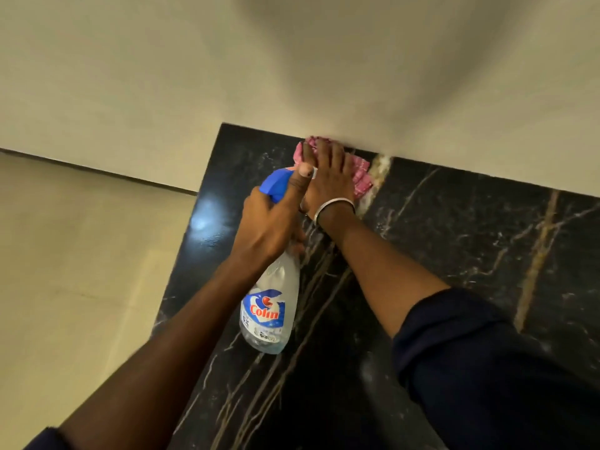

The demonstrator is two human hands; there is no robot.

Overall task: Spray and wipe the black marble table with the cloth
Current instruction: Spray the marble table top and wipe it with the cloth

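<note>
One pink cloth (361, 177) lies on the black marble table (470, 241), pushed up to the far edge where the marble meets the pale wall (324, 60). Your right hand (328, 177) lies flat on it, fingers stretched straight and pressing down, with the fingertips almost at the wall. Cloth shows past the fingertips and to the right of the hand. A silver bangle (334, 204) sits on that wrist, and a dark sleeve (487, 368) covers the upper forearm.

Your left hand (269, 222) is curled round the neck of the spray bottle (272, 306), with the thumb laid up along the blue trigger head (276, 183). The clear body hangs tilted above the marble. The nozzle end sits close against your right hand; you cannot tell whether they touch.

Your hands are near the table's far left corner. The left edge runs just beside your left hand, and beyond it is pale floor (65, 271). Open marble with gold and white veins stretches to the right and back toward you.
</note>
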